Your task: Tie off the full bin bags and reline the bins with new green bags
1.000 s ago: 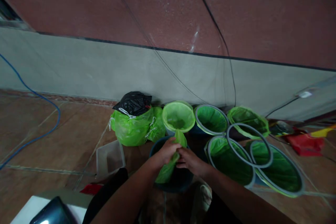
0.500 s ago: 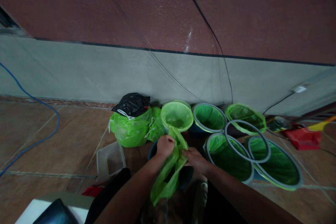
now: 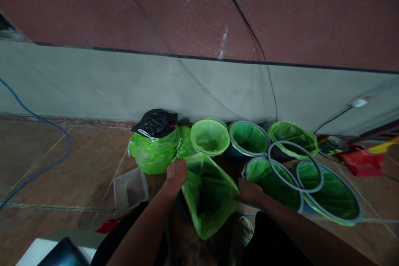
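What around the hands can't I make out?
Rim of the dark bucket: head view, hidden by the green bag.
Left hand fingers: head view, curled under.
Right hand fingertips: head view, behind the bag edge.
Dark device: head view, cut off by bottom edge.

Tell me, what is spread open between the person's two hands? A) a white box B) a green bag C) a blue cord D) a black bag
B. The green bag has its mouth spread wide, with the left hand at one edge and the right hand at the other.
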Available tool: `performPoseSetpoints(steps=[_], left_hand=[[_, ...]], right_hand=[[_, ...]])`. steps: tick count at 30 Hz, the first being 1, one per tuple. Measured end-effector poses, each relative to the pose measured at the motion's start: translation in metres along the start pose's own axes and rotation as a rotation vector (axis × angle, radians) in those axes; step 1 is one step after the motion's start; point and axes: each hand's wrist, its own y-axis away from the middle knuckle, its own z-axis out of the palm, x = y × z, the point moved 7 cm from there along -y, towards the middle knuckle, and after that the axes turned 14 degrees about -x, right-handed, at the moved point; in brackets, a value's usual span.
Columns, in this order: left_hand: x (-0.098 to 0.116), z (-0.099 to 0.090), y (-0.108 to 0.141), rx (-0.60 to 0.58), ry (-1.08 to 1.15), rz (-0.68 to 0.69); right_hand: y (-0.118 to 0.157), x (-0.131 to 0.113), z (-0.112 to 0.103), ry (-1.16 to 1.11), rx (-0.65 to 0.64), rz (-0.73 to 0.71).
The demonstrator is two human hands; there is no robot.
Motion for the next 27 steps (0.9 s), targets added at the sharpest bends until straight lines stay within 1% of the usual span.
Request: performPoseSetpoints(steps=[2,4,6,8,9,11,14,16,18,20,22,23,25,27], left_hand=[[0.006,0.006,0.003,-0.025,-0.017,0.01],[0.01,0.012,0.004,-0.046,-0.029,0.016],[0.013,0.017,0.005,-0.065,-0.039,0.024],[0.011,0.02,0.003,-0.08,-0.045,0.017],[0.007,0.021,0.002,-0.086,-0.046,0.003],[-0.007,0.02,0.001,-0.089,-0.047,-0.043],[-0.028,0.014,0.003,-0.071,-0.044,-0.119],[-0.032,0.008,0.006,-0.041,-0.044,-0.143],[-0.022,0.004,0.007,0.008,-0.045,-0.134],[-0.003,-0.001,0.003,0.094,-0.02,-0.088],[0.015,-0.003,-0.006,0.182,0.03,-0.03],[0.021,-0.003,-0.013,0.201,0.056,-0.003],[0.026,0.001,-0.031,0.172,0.091,0.033],[0.023,0.005,-0.048,0.105,0.105,0.048]], right_hand=[[-0.008,-0.029,-0.004,0.104,0.07,-0.039],[-0.017,-0.058,-0.009,0.199,0.168,-0.044],[-0.027,-0.082,-0.013,0.259,0.261,-0.045],[-0.038,-0.098,-0.014,0.276,0.321,-0.086],[-0.043,-0.102,-0.014,0.258,0.336,-0.114],[-0.053,-0.099,-0.013,0.188,0.334,-0.149],[-0.063,-0.087,-0.011,0.097,0.294,-0.177],[-0.065,-0.081,-0.01,0.069,0.262,-0.198],[-0.067,-0.079,-0.007,0.044,0.232,-0.221],[-0.069,-0.079,-0.004,0.026,0.207,-0.238],[-0.071,-0.079,-0.001,0.008,0.187,-0.251],[-0.072,-0.078,-0.001,-0.004,0.179,-0.257],[-0.075,-0.075,-0.002,-0.027,0.172,-0.269],[-0.079,-0.068,-0.004,-0.075,0.172,-0.278]])
